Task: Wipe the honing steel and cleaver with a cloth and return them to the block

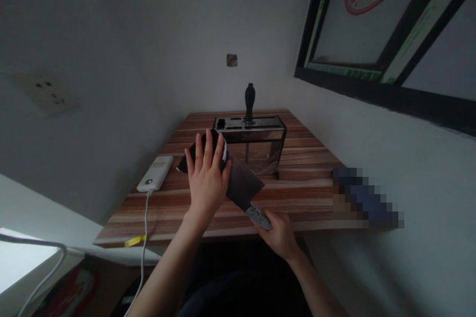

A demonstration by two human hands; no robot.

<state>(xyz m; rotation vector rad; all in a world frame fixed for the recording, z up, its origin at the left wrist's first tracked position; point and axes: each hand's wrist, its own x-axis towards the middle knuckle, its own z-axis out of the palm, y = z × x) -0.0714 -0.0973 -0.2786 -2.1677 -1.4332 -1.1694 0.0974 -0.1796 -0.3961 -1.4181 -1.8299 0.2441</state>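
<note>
In the head view my right hand [280, 233] is closed around the grey patterned handle [259, 217] of a cleaver. Its wide dark blade [243, 181] slants up and to the left over the table. My left hand [207, 178] lies flat with fingers spread over a black piece with a white edge [213, 134] at the blade's far end. Whether that piece is a cloth or a cover I cannot tell. The left thumb is beside the blade. Just beyond stands a clear-sided knife block [266, 151] with a single black-handled tool [250, 101] upright in its top.
A white power bank [155, 173] with a white cable [146, 223] lies on the left of the wood-grain table [308, 188]. Yellow tape [134, 241] sits at the front edge. A blurred-out item [366, 198] lies at the right. Walls close in on both sides.
</note>
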